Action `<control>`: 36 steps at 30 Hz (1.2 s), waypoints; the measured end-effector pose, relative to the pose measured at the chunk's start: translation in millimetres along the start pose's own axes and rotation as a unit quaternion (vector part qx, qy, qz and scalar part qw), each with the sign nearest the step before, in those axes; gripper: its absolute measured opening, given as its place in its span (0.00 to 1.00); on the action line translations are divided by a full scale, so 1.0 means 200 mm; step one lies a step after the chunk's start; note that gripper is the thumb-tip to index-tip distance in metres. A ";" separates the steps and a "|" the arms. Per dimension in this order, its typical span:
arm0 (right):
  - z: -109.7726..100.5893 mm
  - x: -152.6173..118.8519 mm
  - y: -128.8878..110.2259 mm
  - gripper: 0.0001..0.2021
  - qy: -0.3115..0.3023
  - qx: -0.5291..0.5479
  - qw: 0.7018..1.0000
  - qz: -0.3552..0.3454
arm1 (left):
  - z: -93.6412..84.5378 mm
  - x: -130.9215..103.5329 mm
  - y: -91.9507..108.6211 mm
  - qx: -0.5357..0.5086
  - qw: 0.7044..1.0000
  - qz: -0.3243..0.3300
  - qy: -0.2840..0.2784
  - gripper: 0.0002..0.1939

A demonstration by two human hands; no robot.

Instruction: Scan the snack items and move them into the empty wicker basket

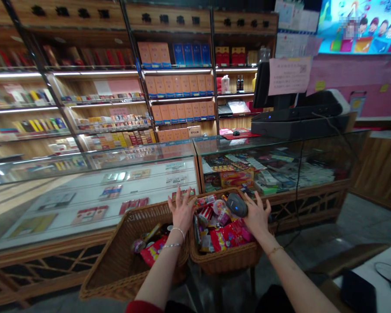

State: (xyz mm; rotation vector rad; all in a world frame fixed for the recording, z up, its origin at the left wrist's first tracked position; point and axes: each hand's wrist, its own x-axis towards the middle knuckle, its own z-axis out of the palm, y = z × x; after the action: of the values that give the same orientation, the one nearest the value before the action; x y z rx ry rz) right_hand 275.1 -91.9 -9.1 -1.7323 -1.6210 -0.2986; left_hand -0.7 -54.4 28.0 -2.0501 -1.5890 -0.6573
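Fingers (179, 200) wide apart on left hand (182, 215), holding nothing, beside brown rectangular wicker basket (228, 261); spread on right hand (257, 218), against dark-grey rounded plastic scanner (237, 205), grip unclear.

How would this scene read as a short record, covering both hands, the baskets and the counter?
left hand: fingers spread, at the far left corner of the right basket
right hand: against the scanner; grip unclear
right basket: wicker, filled with packets, a red bag near its front
left basket: wicker, few items, including a red packet
counter: glass, behind the baskets, goods inside
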 end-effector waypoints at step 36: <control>-0.02 0.03 -0.23 0.21 -0.040 0.010 0.998 -0.038 | 0.04 -0.04 -0.02 -0.019 0.999 -0.028 0.016 0.19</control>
State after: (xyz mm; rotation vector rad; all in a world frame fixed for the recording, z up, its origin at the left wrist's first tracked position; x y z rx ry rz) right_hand 234.4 -93.7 13.0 -1.6897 -1.7444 -0.2505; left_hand -5.9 -54.4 17.3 -2.0194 -1.6321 -0.7422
